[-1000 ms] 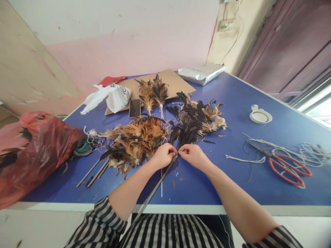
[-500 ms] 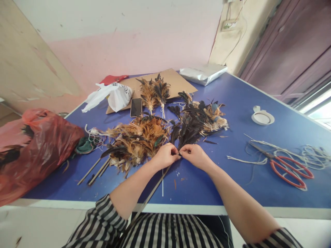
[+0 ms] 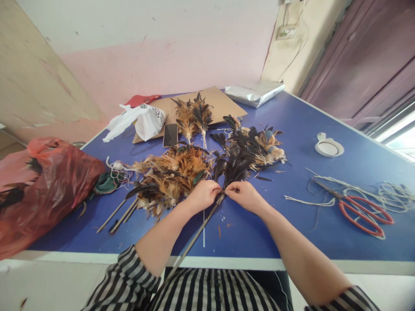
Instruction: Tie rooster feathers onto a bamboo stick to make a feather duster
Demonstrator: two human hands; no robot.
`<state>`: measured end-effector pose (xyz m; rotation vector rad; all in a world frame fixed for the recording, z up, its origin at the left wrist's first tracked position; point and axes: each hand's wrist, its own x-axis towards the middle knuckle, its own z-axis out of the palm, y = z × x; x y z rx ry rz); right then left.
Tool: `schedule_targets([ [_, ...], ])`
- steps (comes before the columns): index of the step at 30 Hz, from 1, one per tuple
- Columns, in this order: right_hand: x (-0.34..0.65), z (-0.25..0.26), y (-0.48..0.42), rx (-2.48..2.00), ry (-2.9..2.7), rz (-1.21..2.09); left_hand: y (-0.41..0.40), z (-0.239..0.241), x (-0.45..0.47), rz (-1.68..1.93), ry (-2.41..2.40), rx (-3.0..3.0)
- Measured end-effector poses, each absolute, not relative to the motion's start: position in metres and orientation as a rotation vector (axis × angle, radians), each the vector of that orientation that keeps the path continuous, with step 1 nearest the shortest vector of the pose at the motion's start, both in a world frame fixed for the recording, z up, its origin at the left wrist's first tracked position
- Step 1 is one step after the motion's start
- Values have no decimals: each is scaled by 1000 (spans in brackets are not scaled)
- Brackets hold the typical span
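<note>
My left hand and my right hand meet at the middle of the blue table, both closed in a pinch on the base of a dark feather bunch. That bunch sits at the top of a thin stick, which slants down toward my striped shirt. A thin white string hangs from the pinch point. A pile of brown and orange feather bunches lies just left of my left hand. More dark and tan feathers lie beyond my right hand.
Red-handled scissors lie on tangled white cord at the right. Farther back rests a white tape roll. Behind the feathers are a phone, a white plastic bag, cardboard and a silver packet. A red bag fills the left edge.
Both hands stay pinched on the feather bunch, with only small finger shifts. The stick has swung slightly. The camera view has barely moved.
</note>
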<state>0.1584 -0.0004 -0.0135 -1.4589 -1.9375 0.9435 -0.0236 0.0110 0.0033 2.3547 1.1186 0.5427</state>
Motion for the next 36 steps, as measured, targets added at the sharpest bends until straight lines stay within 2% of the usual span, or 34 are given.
schedule_targets([
  [8,161,-7,-3,-1445,-1942,975,15,6,-30,347,1243,2632],
  [17,166,-2,-3,-1461,-1973,944,17,10,-38,390,1295,2548],
  [21,165,-4,-3,-1462,-1976,924,15,14,-34,600,1206,2231],
  [28,163,-6,-2,-1469,-1970,874,11,1,-15,774,969,1297],
  [36,163,-6,-1,-1486,-1916,908,14,-7,-13,850,744,966],
])
